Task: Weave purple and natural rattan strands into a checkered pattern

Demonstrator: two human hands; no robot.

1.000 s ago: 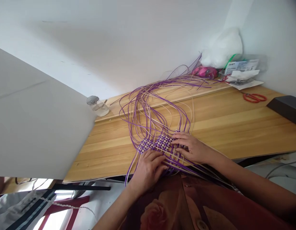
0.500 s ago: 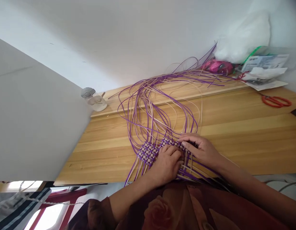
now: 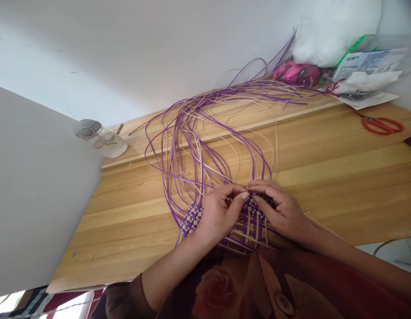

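Note:
A woven piece (image 3: 191,219) of purple and beige cords, in a checkered pattern, lies at the near edge of the table. My left hand (image 3: 221,210) covers its middle, thumb and forefinger pinched together at the upper edge of the weave. Close beside it, my right hand (image 3: 280,206) grips the right part of the weave, thumb on the near face and fingers behind the far edge. Long loose purple and beige cords (image 3: 195,150) fan out from the far side. Shorter cord ends (image 3: 255,226) spread toward my body. Exactly what the left fingertips pinch is hidden.
Orange-handled scissors (image 3: 382,126) lie at the right. Behind them are papers (image 3: 371,66), a pink bundle in clear plastic (image 3: 296,73) and a white bag (image 3: 334,35). A clear bottle with a grey lid (image 3: 107,139) stands at the back left. A wall (image 3: 152,53) bounds the table (image 3: 328,177).
My left hand has moved from the near side up to the weave's far edge, turning so its thumb shows, pinched near the right hand. The right hand keeps its hold. The view has shifted slightly.

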